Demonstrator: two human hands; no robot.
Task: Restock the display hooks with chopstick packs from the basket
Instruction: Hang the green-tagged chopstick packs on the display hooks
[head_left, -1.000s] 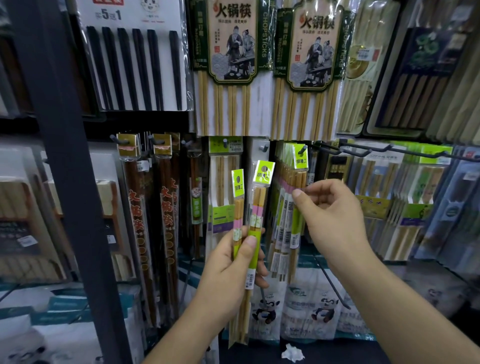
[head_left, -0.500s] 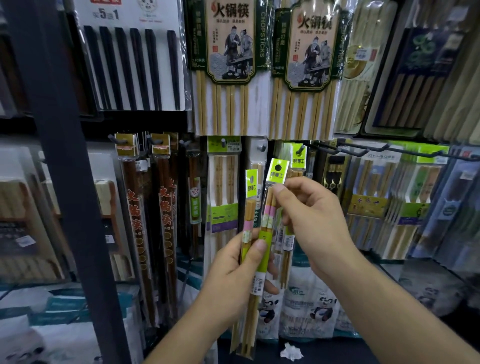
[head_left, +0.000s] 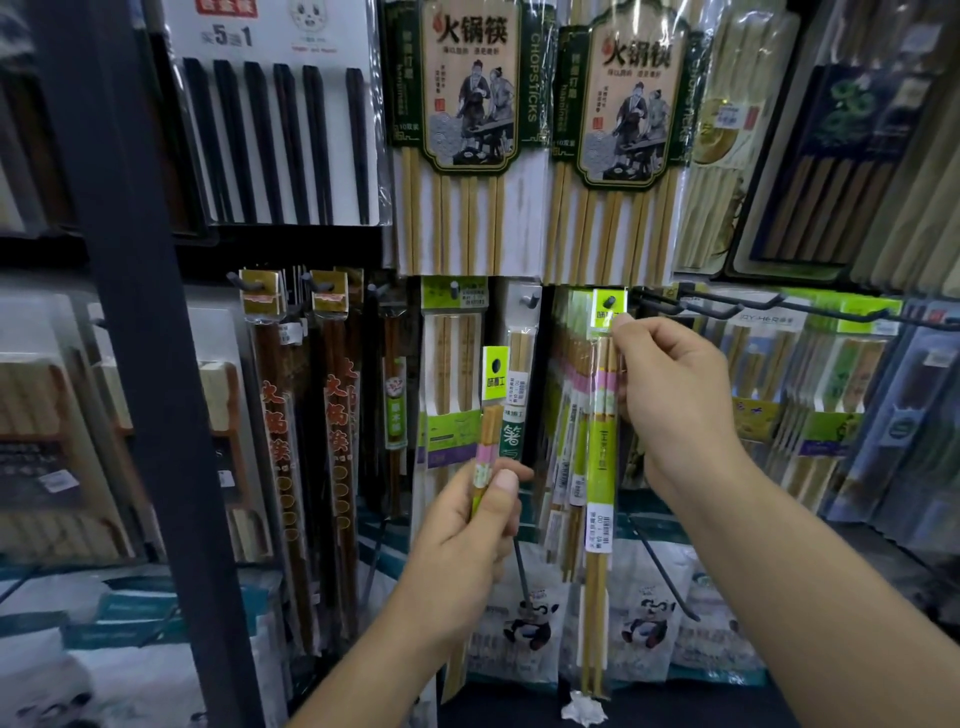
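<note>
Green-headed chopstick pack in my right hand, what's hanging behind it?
Behind the green-headed chopstick pack, pinched by the right hand, hang matching pink-and-green banded packs. Their hook is mostly covered by the packs.

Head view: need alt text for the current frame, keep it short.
The right hand pinches the top of a green-labelled chopstick pack, holding it up in front of a hanging row of matching packs. The left hand grips a second pack lower down and to the left.
</note>
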